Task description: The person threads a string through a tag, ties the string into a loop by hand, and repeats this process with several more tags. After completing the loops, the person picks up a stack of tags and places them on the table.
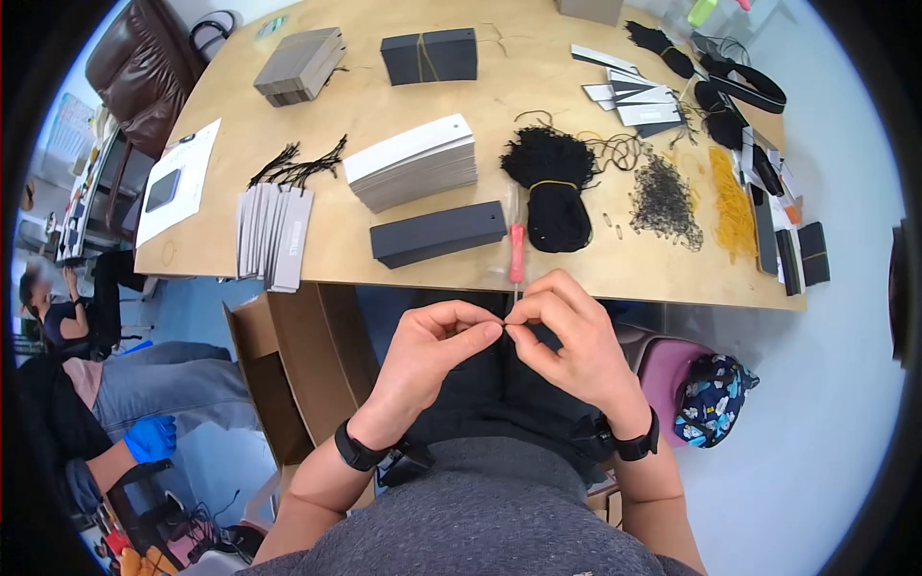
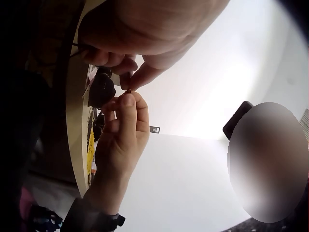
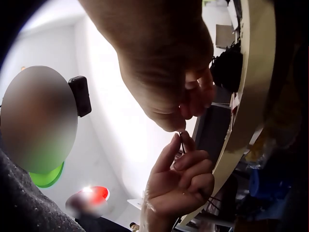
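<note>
Both hands meet in front of the table's near edge, fingertip to fingertip. My left hand (image 1: 437,346) pinches a thin dark piece (image 3: 182,143) between thumb and index finger. My right hand (image 1: 567,336) pinches the same small piece from the other side, its thumb and index fingertip right against the left ones. The fingertips hide most of the piece, and I cannot tell its kind. Just beyond the fingers lies a pink-handled tool (image 1: 517,254) with a thin metal shaft pointing towards me. A bundle of black cords (image 1: 559,216), banded in yellow, lies beside it.
Stacked dark cards (image 1: 437,235), pale cards (image 1: 413,168) and strung tags (image 1: 274,235) lie on the table (image 1: 461,106). Small dark pins (image 1: 665,202) and yellow rubber bands (image 1: 732,206) are heaped at right. Below stands an open cardboard box (image 1: 317,355). Another person's blue-gloved hand (image 1: 151,439) is at left.
</note>
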The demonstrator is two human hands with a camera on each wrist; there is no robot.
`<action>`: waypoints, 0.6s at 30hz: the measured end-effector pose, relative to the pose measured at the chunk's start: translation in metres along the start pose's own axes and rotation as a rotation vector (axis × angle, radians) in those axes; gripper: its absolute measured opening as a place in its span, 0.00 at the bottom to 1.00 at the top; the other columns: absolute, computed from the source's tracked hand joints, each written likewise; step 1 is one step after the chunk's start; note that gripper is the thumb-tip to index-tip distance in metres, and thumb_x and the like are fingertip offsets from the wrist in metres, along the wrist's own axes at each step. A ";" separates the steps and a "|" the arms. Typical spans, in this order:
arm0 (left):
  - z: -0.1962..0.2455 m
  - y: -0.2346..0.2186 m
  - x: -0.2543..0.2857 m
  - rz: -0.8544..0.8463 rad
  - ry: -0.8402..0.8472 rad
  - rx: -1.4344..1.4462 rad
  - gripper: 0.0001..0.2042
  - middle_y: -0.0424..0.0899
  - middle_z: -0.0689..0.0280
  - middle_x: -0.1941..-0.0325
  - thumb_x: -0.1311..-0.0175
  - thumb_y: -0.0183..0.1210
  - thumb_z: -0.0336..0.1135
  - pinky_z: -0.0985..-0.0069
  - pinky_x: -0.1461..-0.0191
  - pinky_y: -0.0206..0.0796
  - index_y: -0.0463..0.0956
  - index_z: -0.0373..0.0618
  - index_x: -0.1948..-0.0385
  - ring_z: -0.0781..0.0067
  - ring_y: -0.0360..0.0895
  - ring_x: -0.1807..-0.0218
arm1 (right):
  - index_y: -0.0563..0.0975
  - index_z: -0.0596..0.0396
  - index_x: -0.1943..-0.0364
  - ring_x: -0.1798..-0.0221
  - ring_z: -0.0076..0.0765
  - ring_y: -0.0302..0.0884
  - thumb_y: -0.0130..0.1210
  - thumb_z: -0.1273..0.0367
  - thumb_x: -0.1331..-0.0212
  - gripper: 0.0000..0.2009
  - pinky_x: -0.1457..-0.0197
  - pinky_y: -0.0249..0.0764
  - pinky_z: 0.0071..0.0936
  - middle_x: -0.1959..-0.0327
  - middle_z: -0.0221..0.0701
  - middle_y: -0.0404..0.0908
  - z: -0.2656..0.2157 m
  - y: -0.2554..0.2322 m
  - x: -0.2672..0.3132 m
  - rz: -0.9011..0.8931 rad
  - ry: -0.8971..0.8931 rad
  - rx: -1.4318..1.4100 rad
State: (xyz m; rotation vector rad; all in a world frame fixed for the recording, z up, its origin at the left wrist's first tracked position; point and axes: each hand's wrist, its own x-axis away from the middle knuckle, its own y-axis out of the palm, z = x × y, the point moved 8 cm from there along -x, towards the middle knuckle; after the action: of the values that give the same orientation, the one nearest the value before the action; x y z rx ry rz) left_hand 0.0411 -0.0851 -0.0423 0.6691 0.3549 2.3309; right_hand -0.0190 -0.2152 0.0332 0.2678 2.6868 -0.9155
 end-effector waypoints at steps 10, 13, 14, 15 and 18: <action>0.008 -0.009 0.000 0.122 0.131 -0.064 0.04 0.83 0.72 0.69 0.39 0.65 0.23 0.88 0.62 0.64 0.83 0.37 0.63 0.89 0.74 0.68 | 0.80 0.55 0.62 0.65 0.47 0.79 0.61 0.71 0.41 0.06 0.60 0.75 0.38 0.63 0.38 0.75 0.078 -0.081 0.020 0.337 0.417 0.447; 0.008 -0.010 -0.003 0.124 0.121 -0.031 0.04 0.83 0.72 0.70 0.39 0.66 0.24 0.89 0.66 0.61 0.83 0.37 0.64 0.90 0.72 0.70 | 0.80 0.55 0.64 0.66 0.49 0.79 0.60 0.71 0.41 0.05 0.61 0.75 0.40 0.65 0.39 0.76 0.099 -0.088 0.016 0.366 0.377 0.576; 0.008 -0.010 -0.003 0.135 0.106 -0.005 0.04 0.83 0.73 0.71 0.39 0.67 0.25 0.89 0.68 0.59 0.84 0.38 0.64 0.90 0.71 0.71 | 0.81 0.56 0.65 0.66 0.49 0.79 0.60 0.71 0.42 0.04 0.61 0.75 0.41 0.66 0.38 0.77 0.098 -0.086 0.013 0.362 0.323 0.621; 0.009 -0.012 -0.003 0.150 0.109 -0.007 0.04 0.83 0.73 0.71 0.39 0.67 0.25 0.89 0.68 0.59 0.84 0.38 0.64 0.90 0.71 0.71 | 0.81 0.56 0.65 0.66 0.49 0.79 0.60 0.71 0.42 0.04 0.61 0.75 0.41 0.66 0.38 0.77 0.099 -0.085 0.012 0.355 0.316 0.609; 0.007 -0.017 -0.003 0.175 0.083 0.014 0.05 0.80 0.75 0.74 0.39 0.67 0.27 0.89 0.71 0.52 0.84 0.38 0.63 0.91 0.65 0.75 | 0.81 0.55 0.67 0.67 0.50 0.79 0.59 0.70 0.42 0.04 0.63 0.74 0.43 0.68 0.38 0.77 0.100 -0.082 0.009 0.335 0.369 0.732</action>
State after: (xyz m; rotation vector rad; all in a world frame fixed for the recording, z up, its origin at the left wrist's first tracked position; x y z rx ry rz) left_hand 0.0560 -0.0748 -0.0448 0.6337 0.3637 2.5304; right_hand -0.0281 -0.3403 0.0005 1.0896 2.3531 -1.8340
